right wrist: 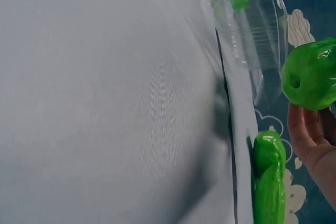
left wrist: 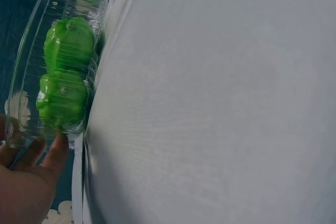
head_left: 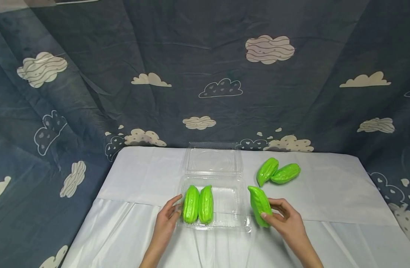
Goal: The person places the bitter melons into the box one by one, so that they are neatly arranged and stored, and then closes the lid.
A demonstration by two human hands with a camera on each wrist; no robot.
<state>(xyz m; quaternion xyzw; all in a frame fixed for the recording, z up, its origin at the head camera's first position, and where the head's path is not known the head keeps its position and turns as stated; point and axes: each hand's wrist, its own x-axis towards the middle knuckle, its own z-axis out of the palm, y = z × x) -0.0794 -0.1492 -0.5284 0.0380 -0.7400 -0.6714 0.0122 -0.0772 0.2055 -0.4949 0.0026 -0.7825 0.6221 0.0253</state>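
A clear plastic clamshell box (head_left: 225,227) stands with its lid (head_left: 213,160) thrown back. In its left part two green bitter melons (head_left: 191,204) lie side by side, their ridged ends (left wrist: 63,98) visible through the wall in the left wrist view. Fairly straight fingers of my left hand (head_left: 166,216) touch the box's left side. My right hand (head_left: 287,219) grips another bitter melon (head_left: 259,206) between thumb and fingers, just right of the box. That melon is held above the table with its pointed tip facing away; its rounded end (right wrist: 310,77) shows in the right wrist view.
Two more bitter melons (head_left: 285,174) lie touching each other behind my right hand. A white cloth (head_left: 134,175) with creases covers the table. Dark cloud-print fabric (head_left: 178,56) hangs behind and along the sides.
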